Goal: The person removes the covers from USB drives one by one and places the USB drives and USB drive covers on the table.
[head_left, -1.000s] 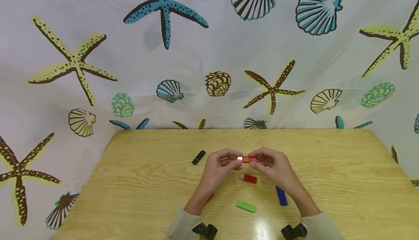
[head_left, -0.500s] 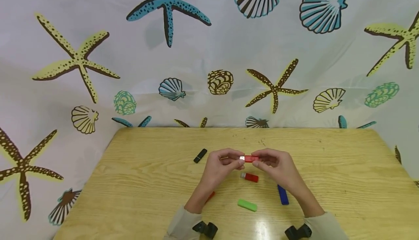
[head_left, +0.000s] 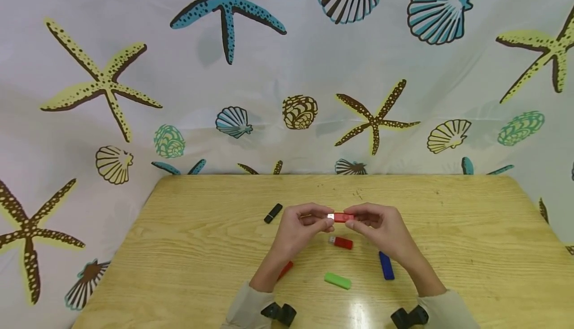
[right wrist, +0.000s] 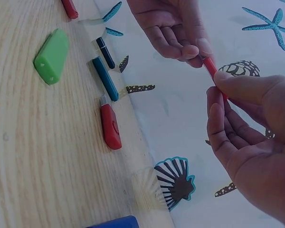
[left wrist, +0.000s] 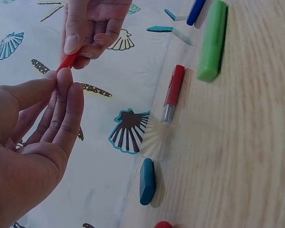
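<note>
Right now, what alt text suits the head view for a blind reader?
The left hand and right hand pinch a red USB stick above a wooden table. On it lie a black stick, second red stick, green stick and blue stick; a red item peeks past the left forearm.

I have the left hand [head_left: 305, 223] and the right hand [head_left: 375, 224] facing each other, fingertips close, each thumb pinching against the fingers. On my wrist feeds both palms show, other fingers gently bent. The left forearm [head_left: 269, 268] and right forearm [head_left: 417, 269] slant inward.
</note>
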`<act>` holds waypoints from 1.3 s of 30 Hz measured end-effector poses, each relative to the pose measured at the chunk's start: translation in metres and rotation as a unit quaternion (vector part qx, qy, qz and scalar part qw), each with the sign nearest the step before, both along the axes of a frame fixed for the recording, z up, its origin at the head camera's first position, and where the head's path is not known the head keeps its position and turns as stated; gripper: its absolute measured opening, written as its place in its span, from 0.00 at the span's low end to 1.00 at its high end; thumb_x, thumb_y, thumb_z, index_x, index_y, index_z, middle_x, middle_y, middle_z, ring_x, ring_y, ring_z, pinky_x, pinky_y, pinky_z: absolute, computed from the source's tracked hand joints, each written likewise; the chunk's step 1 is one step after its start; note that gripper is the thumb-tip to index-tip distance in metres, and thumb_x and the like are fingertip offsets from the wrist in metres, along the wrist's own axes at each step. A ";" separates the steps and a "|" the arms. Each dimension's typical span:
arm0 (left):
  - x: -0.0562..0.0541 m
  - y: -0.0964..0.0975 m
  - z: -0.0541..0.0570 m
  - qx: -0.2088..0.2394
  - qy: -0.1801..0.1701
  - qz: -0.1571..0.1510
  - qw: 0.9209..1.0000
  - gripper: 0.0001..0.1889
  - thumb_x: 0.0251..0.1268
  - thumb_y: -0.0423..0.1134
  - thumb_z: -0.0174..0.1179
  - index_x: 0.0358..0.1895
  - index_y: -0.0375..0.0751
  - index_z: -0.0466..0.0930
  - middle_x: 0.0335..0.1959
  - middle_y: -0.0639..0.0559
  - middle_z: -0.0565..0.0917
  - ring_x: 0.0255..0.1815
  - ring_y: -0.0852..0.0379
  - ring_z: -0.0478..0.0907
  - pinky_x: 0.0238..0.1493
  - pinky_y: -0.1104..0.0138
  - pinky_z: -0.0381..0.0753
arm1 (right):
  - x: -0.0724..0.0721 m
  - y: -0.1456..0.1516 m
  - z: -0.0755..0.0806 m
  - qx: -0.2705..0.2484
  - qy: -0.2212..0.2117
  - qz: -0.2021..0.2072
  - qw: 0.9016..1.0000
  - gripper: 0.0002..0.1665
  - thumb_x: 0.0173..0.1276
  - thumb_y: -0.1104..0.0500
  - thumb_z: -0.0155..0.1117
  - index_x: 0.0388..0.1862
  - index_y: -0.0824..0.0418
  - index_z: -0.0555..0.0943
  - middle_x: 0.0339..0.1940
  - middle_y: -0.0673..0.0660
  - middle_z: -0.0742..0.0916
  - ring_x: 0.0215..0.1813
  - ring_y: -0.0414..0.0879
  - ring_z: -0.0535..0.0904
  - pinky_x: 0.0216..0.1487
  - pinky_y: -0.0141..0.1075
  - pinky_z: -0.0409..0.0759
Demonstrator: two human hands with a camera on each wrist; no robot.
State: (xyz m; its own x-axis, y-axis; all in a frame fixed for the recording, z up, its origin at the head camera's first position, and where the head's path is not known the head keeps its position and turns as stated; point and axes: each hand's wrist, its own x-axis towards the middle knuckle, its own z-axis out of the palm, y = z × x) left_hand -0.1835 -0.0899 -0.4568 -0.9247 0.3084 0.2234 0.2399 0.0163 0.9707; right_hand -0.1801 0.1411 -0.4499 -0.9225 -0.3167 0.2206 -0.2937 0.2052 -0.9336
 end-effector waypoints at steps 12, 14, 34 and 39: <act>0.001 -0.003 0.005 0.007 -0.010 0.002 1.000 0.09 0.68 0.28 0.67 0.49 0.28 0.87 0.39 0.36 0.89 0.36 0.47 0.90 0.45 0.59 0.88 | 0.001 0.000 0.005 -0.011 -0.003 0.005 1.000 0.12 0.70 0.61 0.72 0.50 0.64 0.88 0.44 0.59 0.90 0.42 0.54 0.89 0.42 0.45 0.88; 0.000 -0.007 0.006 0.009 -0.013 0.008 1.000 0.10 0.69 0.29 0.67 0.49 0.29 0.87 0.39 0.36 0.88 0.37 0.46 0.90 0.46 0.59 0.87 | 0.000 0.004 0.005 -0.011 0.005 -0.002 1.000 0.12 0.70 0.62 0.72 0.50 0.64 0.88 0.45 0.60 0.90 0.43 0.53 0.89 0.43 0.42 0.88; -0.008 -0.037 0.005 0.016 -0.002 0.068 0.998 0.10 0.69 0.28 0.66 0.50 0.29 0.87 0.40 0.32 0.87 0.38 0.47 0.89 0.45 0.59 0.88 | -0.007 0.034 0.003 -0.014 0.030 -0.077 0.996 0.14 0.69 0.66 0.72 0.51 0.68 0.87 0.45 0.65 0.89 0.41 0.41 0.87 0.43 0.30 0.85; -0.009 -0.033 0.000 -0.001 0.018 0.077 0.997 0.09 0.69 0.29 0.66 0.49 0.29 0.87 0.39 0.35 0.88 0.39 0.38 0.87 0.44 0.59 0.88 | -0.009 0.030 -0.003 -0.018 0.036 -0.080 0.996 0.14 0.68 0.66 0.73 0.51 0.69 0.87 0.44 0.65 0.89 0.41 0.40 0.87 0.43 0.29 0.85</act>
State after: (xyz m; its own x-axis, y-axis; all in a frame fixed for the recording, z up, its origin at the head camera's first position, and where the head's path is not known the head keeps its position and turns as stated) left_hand -0.1930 -0.1227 -0.4565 -0.9525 0.1642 0.2564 0.2687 0.0570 0.9615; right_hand -0.1890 0.1707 -0.4534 -0.9421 -0.1580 0.2958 -0.3258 0.2223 -0.9189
